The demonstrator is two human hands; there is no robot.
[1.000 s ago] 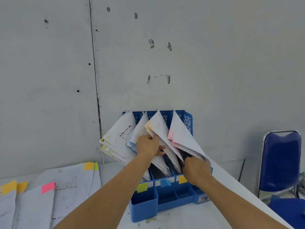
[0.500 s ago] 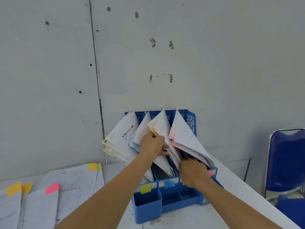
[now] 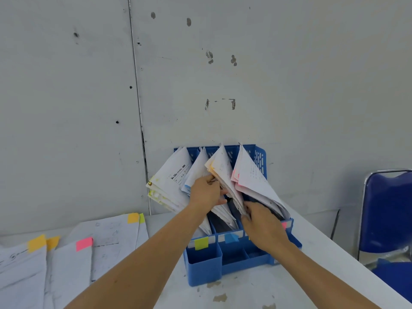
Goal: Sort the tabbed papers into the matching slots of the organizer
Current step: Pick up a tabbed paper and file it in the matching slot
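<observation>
A blue organizer [image 3: 204, 267] stands on the white table against the wall, its slots marked with a yellow-green tab [image 3: 201, 243] and a blue tab [image 3: 230, 238]. Sheaves of paper lean out of each slot. My left hand [image 3: 206, 192] grips the edge of the orange-tabbed sheaf [image 3: 220, 166] in the third slot. My right hand [image 3: 262, 226] holds the lower edge of that same sheaf, next to the pink-tabbed sheaf [image 3: 252, 175]; its fingertips are hidden among the papers.
Loose tabbed papers [image 3: 107, 239] lie on the table [image 3: 245, 293] at the left, with orange, yellow-green and pink tabs. A blue chair [image 3: 388, 210] stands at the right beyond the table edge. The grey wall rises right behind the organizer.
The orange-tabbed sheaf has been drawn more upright and closer to the pink sheaf. My right hand moved slightly up into the papers; my left hand stays at their edge.
</observation>
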